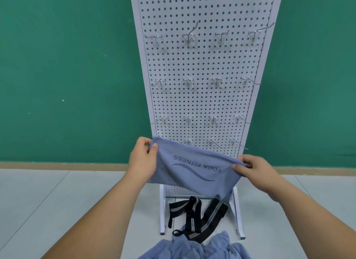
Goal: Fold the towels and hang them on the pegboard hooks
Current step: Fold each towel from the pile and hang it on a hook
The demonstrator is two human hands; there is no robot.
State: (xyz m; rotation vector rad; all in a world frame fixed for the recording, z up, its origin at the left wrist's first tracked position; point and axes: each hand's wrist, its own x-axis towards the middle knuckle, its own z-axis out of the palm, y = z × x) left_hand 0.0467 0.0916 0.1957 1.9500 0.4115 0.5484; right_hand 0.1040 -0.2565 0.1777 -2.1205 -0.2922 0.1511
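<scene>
Now we are at the folding step: our left grip [143, 158] and right grip [254, 169] each pinch an upper corner of one towel [192, 172], thumb in front and fingers curled behind, so both are closed on the cloth. The towel hangs stretched between them in the air, in front of the lowest part of the pegboard [202, 66] and above the floor [77, 201]. Nothing hangs on the hooks [188, 38] yet, so we judge the task barely begun.

Next, we would bring the two corners together to halve the cloth, keep the edges level, then lift it to a hook; the lower rows are nearest.

The towel is pale blue-violet, thin and soft, sagging slightly along its top edge. Its print, "YOGA FITNESS" over a wave mark, reads upside down to us. We cannot tell whether it is already doubled. More of the same cloth lies in a heap [194, 247] on the floor below, beside black striped straps [198, 218].
</scene>
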